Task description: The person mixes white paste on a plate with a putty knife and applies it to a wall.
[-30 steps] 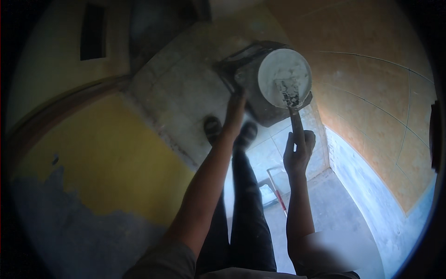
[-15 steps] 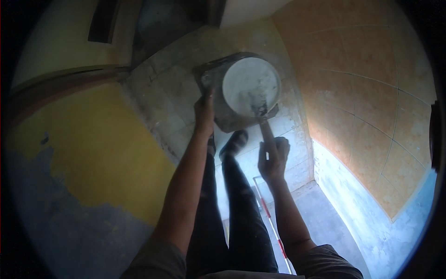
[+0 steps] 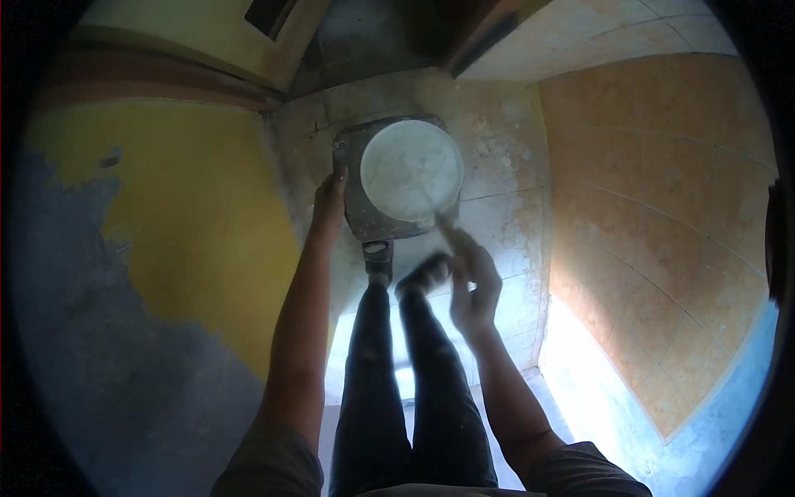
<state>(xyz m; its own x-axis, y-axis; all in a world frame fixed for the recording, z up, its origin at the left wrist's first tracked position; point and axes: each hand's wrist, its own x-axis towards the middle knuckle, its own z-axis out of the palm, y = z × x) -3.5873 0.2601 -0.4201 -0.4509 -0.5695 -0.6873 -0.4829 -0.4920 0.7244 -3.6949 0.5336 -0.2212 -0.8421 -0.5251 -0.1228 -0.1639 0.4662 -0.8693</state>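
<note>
A round white container (image 3: pixel 389 170) with a pale, whitish mix inside sits on a dark, squarish board (image 3: pixel 354 203). My left hand (image 3: pixel 330 199) grips the board's left edge, fingers closed around it. My right hand (image 3: pixel 476 286) is closed around a light-handled tool (image 3: pixel 448 232). The tool's far end reaches over the container's near rim toward the mix. Motion blurs that end, so I cannot tell whether it is a brush or a scraper.
My shoes (image 3: pixel 424 275) stand on the tiled floor (image 3: pixel 497 195) just below the board. A yellow and grey painted wall (image 3: pixel 211 248) rises on the left. Orange wall tiles (image 3: pixel 638 182) line the right side. A dark doorway (image 3: pixel 364 41) lies beyond.
The view has shifted, and the board and container now appear further left. The tool's end looks smeared in both frames. Both hands keep their hold.
</note>
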